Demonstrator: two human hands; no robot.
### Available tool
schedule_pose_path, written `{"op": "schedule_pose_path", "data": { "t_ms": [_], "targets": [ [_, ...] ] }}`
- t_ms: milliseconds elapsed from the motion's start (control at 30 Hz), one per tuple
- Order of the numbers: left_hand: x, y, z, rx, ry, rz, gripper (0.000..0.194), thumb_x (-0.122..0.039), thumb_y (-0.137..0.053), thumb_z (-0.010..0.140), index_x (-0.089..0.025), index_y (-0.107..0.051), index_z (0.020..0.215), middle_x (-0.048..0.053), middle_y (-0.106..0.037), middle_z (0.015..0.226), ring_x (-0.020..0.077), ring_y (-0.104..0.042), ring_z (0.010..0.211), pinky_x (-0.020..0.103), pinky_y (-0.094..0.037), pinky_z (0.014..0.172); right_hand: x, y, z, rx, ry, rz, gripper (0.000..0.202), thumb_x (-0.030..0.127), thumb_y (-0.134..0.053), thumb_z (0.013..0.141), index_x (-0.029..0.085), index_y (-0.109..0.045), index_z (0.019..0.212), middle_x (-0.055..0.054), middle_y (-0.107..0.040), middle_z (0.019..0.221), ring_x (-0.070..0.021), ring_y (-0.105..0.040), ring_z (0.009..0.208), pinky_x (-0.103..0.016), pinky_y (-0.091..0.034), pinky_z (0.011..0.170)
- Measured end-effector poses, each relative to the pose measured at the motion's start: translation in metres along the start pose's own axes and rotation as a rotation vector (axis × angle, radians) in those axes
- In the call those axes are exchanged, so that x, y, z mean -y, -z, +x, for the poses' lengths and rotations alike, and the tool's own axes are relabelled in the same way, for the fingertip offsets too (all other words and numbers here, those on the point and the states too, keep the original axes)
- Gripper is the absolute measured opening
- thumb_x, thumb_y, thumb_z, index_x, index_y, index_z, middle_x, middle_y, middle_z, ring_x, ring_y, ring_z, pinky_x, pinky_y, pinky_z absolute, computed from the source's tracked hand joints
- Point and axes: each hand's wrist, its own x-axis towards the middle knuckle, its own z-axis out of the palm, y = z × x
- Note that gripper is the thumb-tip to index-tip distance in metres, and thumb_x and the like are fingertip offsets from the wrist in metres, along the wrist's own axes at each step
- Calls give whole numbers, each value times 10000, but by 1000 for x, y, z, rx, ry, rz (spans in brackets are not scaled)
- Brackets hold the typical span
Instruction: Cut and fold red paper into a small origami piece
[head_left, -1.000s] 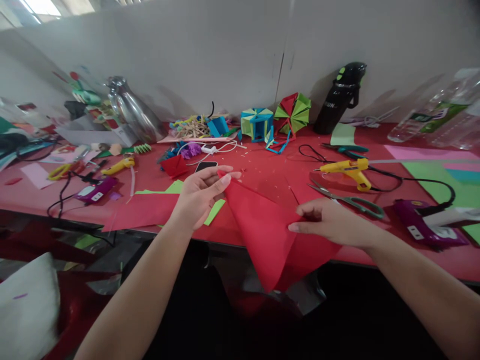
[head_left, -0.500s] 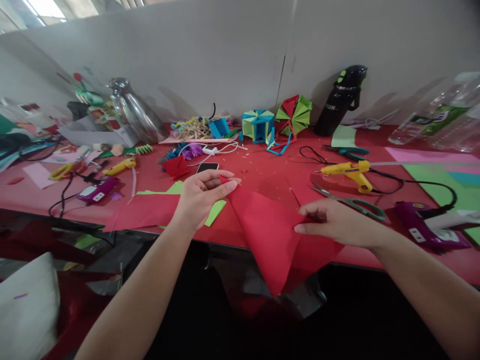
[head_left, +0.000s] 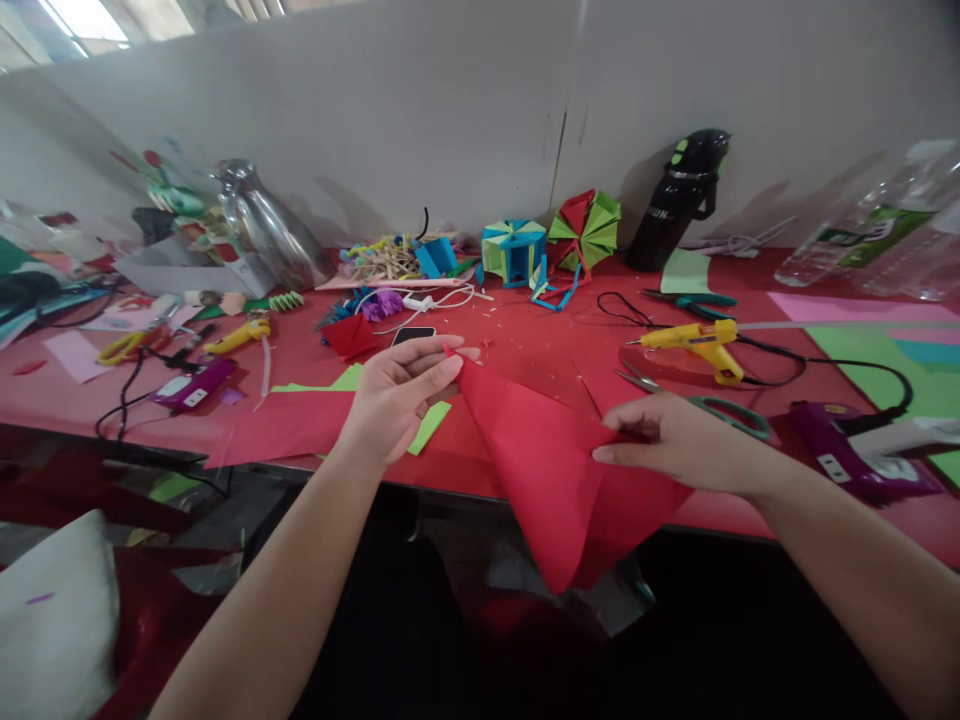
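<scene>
A sheet of red paper (head_left: 544, 465) is held up between my two hands, bent over itself, with its pointed lower part hanging past the table's front edge. My left hand (head_left: 401, 395) pinches one corner between thumb and fingers. On the other side my right hand (head_left: 649, 440) grips the sheet's right corner, fingertips partly hidden behind it. Scissors (head_left: 727, 415) lie just beyond my right hand, partly covered by it. Another red sheet (head_left: 289, 430) and green paper pieces (head_left: 429, 428) rest beside my left hand, and a phone (head_left: 414, 335) lies behind it.
On the right are a yellow glue gun (head_left: 697, 345), a purple power strip (head_left: 855, 450), a black bottle (head_left: 679, 200) and plastic bottles (head_left: 862, 245). Folded paper models (head_left: 514, 250) stand at the back. A steel jug (head_left: 266, 225) and another glue gun (head_left: 238, 336) are on the left.
My left hand has shifted very slightly left with its corner, and the red sheet looks a little more stretched between my hands. My right hand keeps its grip.
</scene>
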Motion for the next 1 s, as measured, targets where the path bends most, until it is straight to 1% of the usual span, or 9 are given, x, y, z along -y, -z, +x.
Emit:
{"op": "schedule_pose_path", "data": {
  "t_ms": [167,367,467,633,767,867,1000],
  "targets": [
    [1,-2,-1,-82,-46,-7,215,-179,-804,758,-159,-759,968,84,-789,962,195,-752,876,263,-628,762,3,0,0,-20,15,-62,379,549,-690,797,206,-552,710,39,-450,673,-136,-440,656,-267,-342,579],
    [1,-4,-2,-95,-85,-42,229,-186,-800,764,-162,-756,987,92,-783,1008,211,-745,937,283,-622,797,5,1,-2,-40,28,-92,403,573,-662,811,205,-549,695,38,-442,656,-130,-426,628,-263,-332,554],
    [3,-5,-3,-108,-92,-67,219,-183,-795,764,-190,-759,981,73,-784,1013,203,-742,945,280,-617,800,7,0,-3,-54,45,-114,406,574,-650,822,202,-558,689,34,-453,648,-130,-428,623,-262,-332,552],
    [8,-7,-2,-159,-76,-119,188,-201,-809,749,-234,-774,930,32,-784,996,169,-739,920,273,-607,829,12,-2,-5,-92,58,-195,380,545,-641,836,202,-587,681,25,-490,635,-134,-434,616,-264,-328,547],
    [10,-7,-2,-200,-45,-125,203,-225,-830,729,-237,-776,923,15,-784,912,150,-742,849,257,-607,805,15,-2,-6,-116,62,-229,331,498,-648,836,209,-600,682,27,-517,621,-132,-434,596,-271,-322,544],
    [8,-7,-2,-195,-67,-127,201,-221,-829,732,-234,-771,924,12,-781,892,152,-741,843,262,-614,797,17,-3,-7,-121,63,-242,326,484,-644,841,211,-587,672,32,-504,614,-131,-428,595,-272,-314,542],
    [3,-8,-4,-193,-106,-141,200,-206,-834,728,-232,-766,914,2,-779,882,139,-741,833,227,-610,765,19,-4,-8,-119,76,-228,335,483,-646,845,207,-578,666,29,-507,624,-129,-422,597,-277,-292,534]
  ]
}}
